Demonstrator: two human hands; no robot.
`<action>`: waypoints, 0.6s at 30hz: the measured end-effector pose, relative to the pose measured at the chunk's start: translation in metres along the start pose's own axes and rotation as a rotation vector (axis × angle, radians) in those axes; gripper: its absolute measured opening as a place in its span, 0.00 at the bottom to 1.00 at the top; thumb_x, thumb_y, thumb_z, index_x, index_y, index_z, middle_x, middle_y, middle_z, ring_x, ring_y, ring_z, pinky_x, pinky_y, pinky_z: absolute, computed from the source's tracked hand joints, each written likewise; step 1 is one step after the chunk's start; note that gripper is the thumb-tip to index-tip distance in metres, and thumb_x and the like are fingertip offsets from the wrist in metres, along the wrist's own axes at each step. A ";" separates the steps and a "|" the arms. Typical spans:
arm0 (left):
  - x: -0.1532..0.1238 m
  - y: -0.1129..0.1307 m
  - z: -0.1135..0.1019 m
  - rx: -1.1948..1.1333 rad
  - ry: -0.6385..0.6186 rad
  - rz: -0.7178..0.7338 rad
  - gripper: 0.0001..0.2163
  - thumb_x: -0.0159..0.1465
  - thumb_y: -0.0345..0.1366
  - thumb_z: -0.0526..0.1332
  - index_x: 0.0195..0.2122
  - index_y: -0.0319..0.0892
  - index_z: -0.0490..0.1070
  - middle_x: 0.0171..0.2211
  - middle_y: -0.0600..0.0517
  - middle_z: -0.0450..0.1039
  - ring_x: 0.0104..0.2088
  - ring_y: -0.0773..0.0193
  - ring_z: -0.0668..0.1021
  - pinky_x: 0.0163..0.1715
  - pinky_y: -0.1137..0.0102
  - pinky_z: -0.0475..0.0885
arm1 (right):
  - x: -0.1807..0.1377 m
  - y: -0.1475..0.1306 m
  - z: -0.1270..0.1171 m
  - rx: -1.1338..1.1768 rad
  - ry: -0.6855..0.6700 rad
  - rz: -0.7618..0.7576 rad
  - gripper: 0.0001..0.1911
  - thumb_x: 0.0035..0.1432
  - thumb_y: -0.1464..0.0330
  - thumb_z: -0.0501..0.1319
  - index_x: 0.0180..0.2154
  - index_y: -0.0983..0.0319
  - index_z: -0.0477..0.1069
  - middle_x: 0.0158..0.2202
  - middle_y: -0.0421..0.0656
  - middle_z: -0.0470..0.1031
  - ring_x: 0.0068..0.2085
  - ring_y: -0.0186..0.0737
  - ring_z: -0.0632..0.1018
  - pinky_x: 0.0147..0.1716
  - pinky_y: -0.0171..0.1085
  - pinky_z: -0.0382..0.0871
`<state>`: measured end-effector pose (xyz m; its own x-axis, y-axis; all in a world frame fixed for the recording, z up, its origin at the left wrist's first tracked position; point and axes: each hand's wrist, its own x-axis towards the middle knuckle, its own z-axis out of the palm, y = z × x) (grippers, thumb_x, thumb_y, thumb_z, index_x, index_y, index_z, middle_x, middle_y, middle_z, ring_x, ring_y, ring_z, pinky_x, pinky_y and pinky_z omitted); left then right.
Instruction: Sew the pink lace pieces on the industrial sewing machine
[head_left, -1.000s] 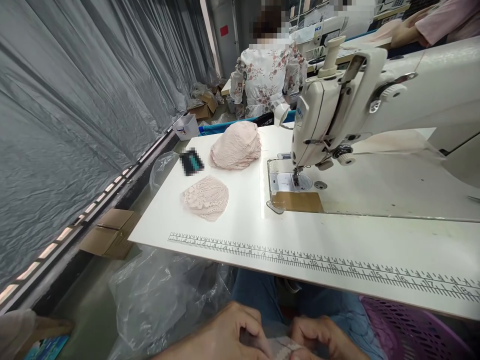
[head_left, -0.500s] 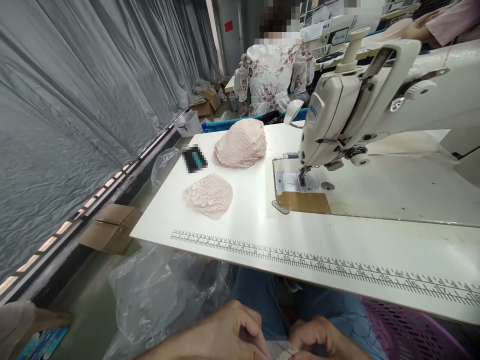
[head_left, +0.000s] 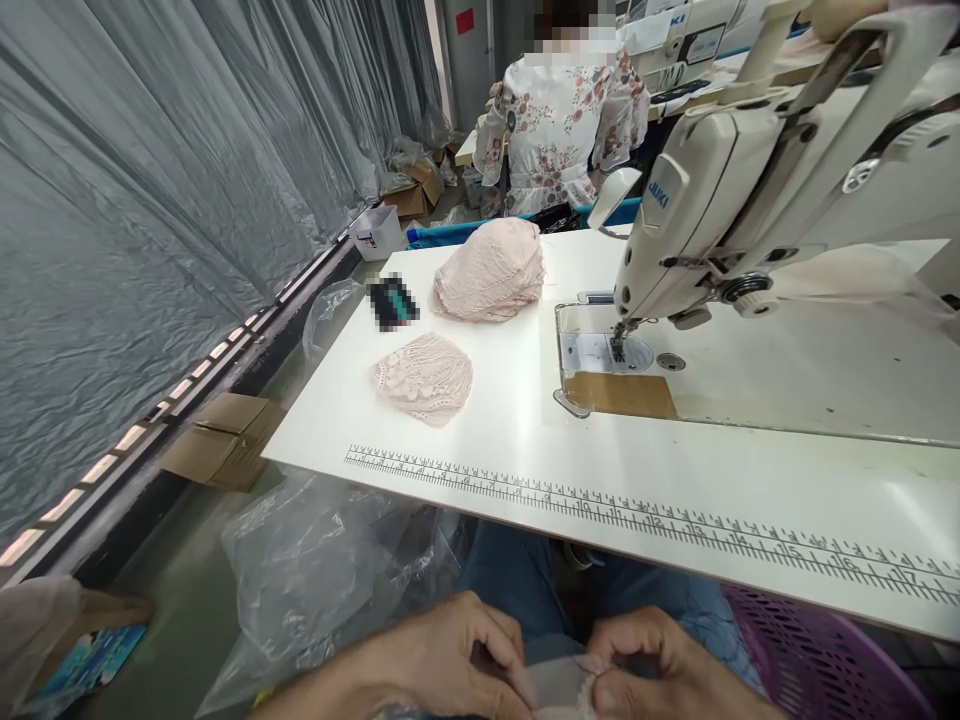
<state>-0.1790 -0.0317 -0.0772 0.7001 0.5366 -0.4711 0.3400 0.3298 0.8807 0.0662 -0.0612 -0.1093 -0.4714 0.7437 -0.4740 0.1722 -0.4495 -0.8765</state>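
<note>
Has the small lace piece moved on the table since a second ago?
No. The small lace piece lies at the same spot beside the ruler and below the lace stack; only the camera shifted. Both hands stay below the table edge.

A garment sewing workshop was shown: an industrial sewing machine (head_left: 750,180) at right, stacked lace pieces (head_left: 491,270) mid-frame, another worker's station behind.

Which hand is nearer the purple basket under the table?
Right. The right hand sits just beside the purple basket, which lies at the person's right side. The left hand is farther off, on the other side of the pale fabric piece that both hands pinch.
</note>
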 end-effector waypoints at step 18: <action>-0.003 0.009 -0.003 0.007 -0.064 -0.144 0.34 0.51 0.65 0.62 0.44 0.39 0.80 0.35 0.46 0.80 0.33 0.62 0.78 0.37 0.73 0.72 | 0.009 0.014 -0.008 0.050 -0.186 -0.036 0.28 0.49 0.43 0.63 0.23 0.62 0.70 0.21 0.35 0.59 0.25 0.31 0.59 0.25 0.33 0.50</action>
<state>-0.1792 -0.0281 -0.0678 0.6822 0.4337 -0.5886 0.4438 0.3941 0.8048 0.0708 -0.0571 -0.1265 -0.6287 0.6578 -0.4147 0.1114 -0.4516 -0.8852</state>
